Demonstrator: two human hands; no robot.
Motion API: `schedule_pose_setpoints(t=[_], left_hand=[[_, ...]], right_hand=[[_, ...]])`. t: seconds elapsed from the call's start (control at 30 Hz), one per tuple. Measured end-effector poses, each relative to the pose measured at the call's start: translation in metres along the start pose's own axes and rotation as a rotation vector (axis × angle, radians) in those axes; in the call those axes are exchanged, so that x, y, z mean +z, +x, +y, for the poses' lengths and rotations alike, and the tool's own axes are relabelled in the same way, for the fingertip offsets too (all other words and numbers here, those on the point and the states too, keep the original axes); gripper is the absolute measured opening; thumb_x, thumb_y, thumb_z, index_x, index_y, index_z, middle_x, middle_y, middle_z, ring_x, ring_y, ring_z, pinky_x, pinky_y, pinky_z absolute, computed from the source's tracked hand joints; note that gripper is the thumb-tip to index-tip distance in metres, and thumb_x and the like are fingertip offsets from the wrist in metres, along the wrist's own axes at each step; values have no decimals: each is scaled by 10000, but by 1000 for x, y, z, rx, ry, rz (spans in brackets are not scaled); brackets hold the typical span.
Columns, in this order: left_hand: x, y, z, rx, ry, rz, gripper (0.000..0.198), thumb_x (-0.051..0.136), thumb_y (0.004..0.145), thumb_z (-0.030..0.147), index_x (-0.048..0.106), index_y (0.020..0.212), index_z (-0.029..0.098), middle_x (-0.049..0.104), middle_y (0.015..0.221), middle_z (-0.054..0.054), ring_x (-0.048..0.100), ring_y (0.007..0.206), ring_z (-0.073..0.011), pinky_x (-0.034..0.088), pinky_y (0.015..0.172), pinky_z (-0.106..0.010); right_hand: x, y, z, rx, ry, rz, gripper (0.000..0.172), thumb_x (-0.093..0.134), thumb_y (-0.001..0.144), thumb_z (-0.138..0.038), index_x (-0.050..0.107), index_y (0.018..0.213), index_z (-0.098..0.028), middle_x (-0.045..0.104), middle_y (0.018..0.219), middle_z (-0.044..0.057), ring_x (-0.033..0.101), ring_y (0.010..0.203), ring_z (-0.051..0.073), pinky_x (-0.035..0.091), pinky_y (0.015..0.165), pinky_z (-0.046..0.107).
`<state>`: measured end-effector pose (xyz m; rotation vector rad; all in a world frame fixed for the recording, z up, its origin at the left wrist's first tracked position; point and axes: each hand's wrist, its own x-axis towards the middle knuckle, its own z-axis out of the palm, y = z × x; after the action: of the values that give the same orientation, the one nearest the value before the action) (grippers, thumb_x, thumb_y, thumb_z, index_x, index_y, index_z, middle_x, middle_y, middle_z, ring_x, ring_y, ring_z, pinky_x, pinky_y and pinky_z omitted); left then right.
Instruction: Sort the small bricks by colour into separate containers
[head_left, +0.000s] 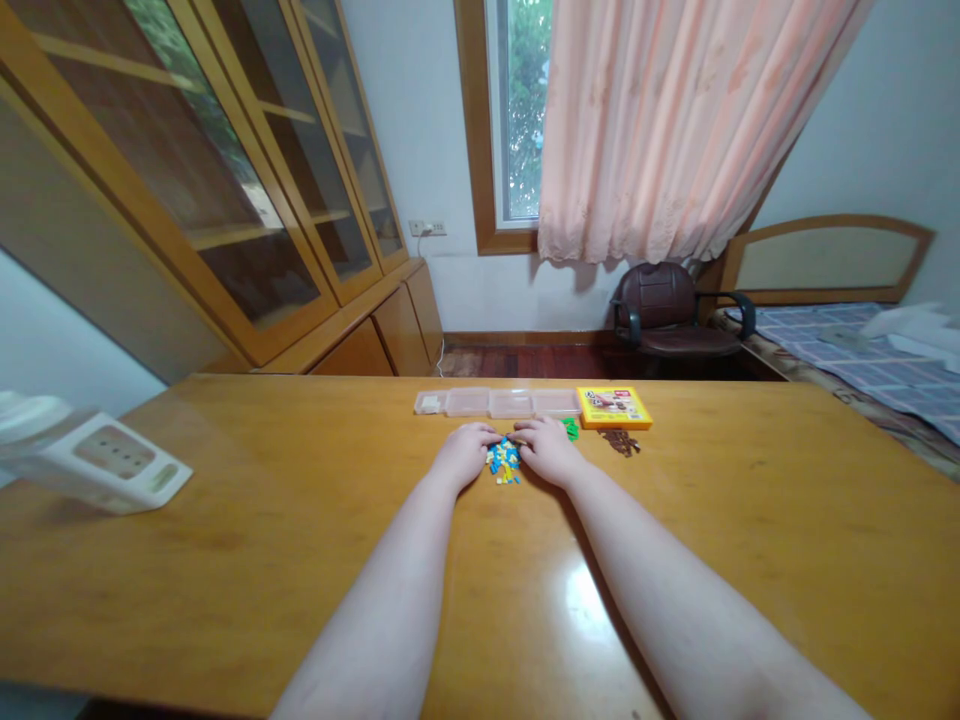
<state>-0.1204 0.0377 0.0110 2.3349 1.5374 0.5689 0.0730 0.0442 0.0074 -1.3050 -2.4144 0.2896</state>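
Just above the middle of the frame, both forearms run up from the bottom edge and meet over a small heap of blue and yellow pieces (505, 463) lying on the wooden worktop (225, 540). The left hand (463, 453) rests knuckles up on the left side of the heap, fingers curled down and inward. The right hand (547, 449) mirrors it on the right, so the fingertips nearly meet at the heap's upper edge. Set like this, the two hands bracket the loose pieces and probably keep them from scattering on the glossy surface. The pieces are too small to tell whether either hand is pinching one or only touching the heap. Just above the hands a clear compartment tray (499, 402) lies crosswise, its long side facing the person, so every cell is within equal reach. To its right, touching or nearly touching its end, is a flat yellow box (613, 408). A few green pieces (572, 429) show beside the right hand, and a separate cluster of brown pieces (621, 441) sits just below the box; the colours lie in separate groups, not mixed. At the left edge of the frame a white device (97, 462) stands on the worktop, well apart from the hands. Beyond the worktop are a dark office chair (667, 310) under a pink curtain (675, 130), a bed (862, 360) at right and a glass-fronted cabinet (225, 200) at upper left.
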Motion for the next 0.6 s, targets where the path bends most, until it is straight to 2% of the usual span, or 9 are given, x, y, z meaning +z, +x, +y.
schedule_pose_setpoints(t=[0.13, 0.33, 0.53, 0.6], left_hand=[[-1, -1, -1, -14, 76, 11, 380, 447, 798, 133, 701, 1054, 254, 666, 1110, -28, 589, 1002, -199, 433, 945, -316], [-4, -2, -4, -79, 157, 75, 314, 467, 816, 156, 728, 971, 231, 681, 1047, -48, 589, 983, -212, 432, 916, -329], [-9, -2, -4, -206, 219, 123, 267, 497, 781, 113, 732, 838, 226, 693, 945, -27, 597, 939, -184, 437, 872, -292], [-8, -2, -4, -194, 207, 133, 262, 509, 767, 97, 733, 800, 230, 690, 942, -18, 594, 930, -170, 435, 867, -276]], right_hand=[[0, 0, -1, 21, -17, -5, 343, 449, 844, -227, 668, 1106, -257, 622, 1177, 46, 451, 1075, 244, 288, 925, 369], [-3, 0, -3, 97, -31, 34, 327, 447, 870, -255, 652, 1121, -217, 610, 1076, 94, 462, 1022, 236, 303, 892, 345], [-9, -1, -8, 40, -37, -17, 307, 464, 875, -279, 668, 1105, -275, 580, 937, 74, 456, 958, 219, 304, 847, 327], [-10, -1, -10, 37, -57, -42, 311, 455, 887, -308, 669, 1110, -288, 571, 915, 76, 455, 941, 219, 303, 824, 325]])
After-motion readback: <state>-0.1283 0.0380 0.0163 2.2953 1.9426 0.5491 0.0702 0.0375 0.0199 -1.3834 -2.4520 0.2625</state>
